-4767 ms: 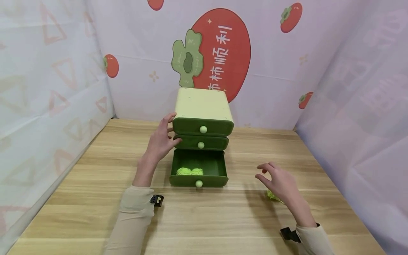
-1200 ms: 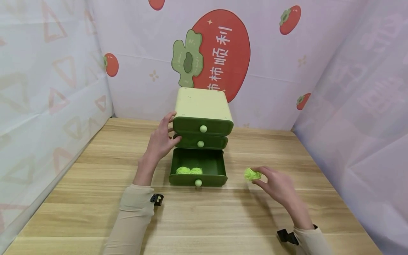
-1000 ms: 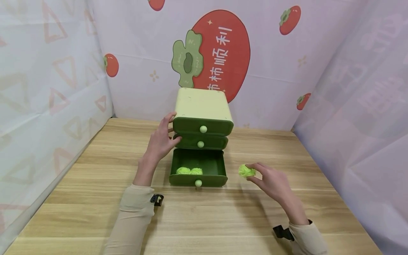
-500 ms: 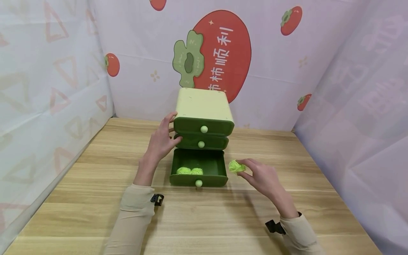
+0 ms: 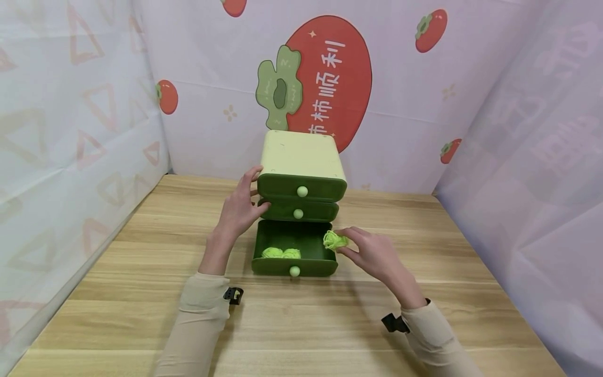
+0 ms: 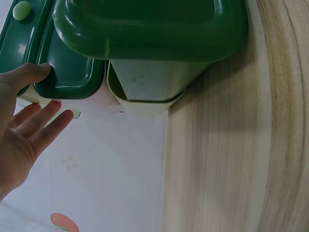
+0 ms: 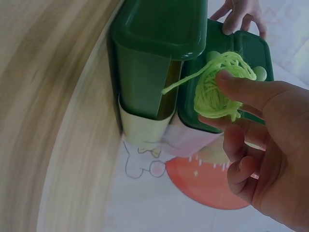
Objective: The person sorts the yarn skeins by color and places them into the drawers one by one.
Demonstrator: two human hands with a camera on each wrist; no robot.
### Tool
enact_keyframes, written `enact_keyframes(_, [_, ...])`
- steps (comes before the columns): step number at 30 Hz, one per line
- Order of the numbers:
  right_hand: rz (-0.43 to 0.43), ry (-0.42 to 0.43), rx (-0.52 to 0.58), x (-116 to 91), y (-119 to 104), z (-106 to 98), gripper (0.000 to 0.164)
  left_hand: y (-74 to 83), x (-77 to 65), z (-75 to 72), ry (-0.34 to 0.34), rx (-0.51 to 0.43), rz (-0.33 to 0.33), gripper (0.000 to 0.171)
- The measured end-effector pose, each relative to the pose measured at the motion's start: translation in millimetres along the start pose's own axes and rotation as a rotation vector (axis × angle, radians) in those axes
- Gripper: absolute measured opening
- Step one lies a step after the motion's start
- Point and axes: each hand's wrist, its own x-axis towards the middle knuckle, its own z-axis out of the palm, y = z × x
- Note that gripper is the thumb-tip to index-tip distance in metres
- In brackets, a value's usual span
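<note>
A small drawer unit (image 5: 301, 153) with a cream top and green drawers stands on the wooden table. Its bottom drawer (image 5: 313, 268) is pulled out, with two lime-green balls of yarn (image 5: 281, 253) lying behind its front. My left hand (image 5: 237, 210) rests on the unit's left side; the thumb touches the middle drawer's front (image 6: 72, 72) and the other fingers lie along the side. Between thumb and fingers, my right hand (image 5: 377, 255) pinches another ball of yarn (image 7: 217, 94), a loose strand hanging off it. In the head view this ball overlaps the open drawer's right rim.
Both upper drawers are closed, each with a round pale knob (image 5: 302, 191). Cloth walls surround the table (image 5: 301, 324) at the left, right and back, the back one (image 5: 405, 104) printed with red fruit.
My right hand has picked up the ball of yarn from the table on the right and carried it leftward to the drawer's right rim. The left hand has stayed on the unit.
</note>
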Motion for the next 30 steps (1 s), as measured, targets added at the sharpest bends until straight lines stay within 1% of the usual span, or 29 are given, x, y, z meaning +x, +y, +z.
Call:
enact_keyframes(7, [-0.028,-0.016,-0.008,16.2,-5.9,5.7,0.038,0.2,-0.1,-0.4,-0.001,-0.001,0.001,0.086])
enact_keyframes(12, [-0.034,-0.036,0.012,27.7,-10.6,10.6,0.038,0.7,-0.6,-0.7,0.001,0.000,0.007,0.086])
enact_keyframes(22, [0.002,-0.098,0.015,45.5,-18.4,25.6,0.038,0.0,-1.2,-0.3,0.009,0.000,0.007,0.086])
enact_keyframes(30, [0.036,-0.131,0.028,49.2,-19.5,30.8,0.039,-0.2,-0.3,0.1,-0.005,-0.003,-0.002,0.087])
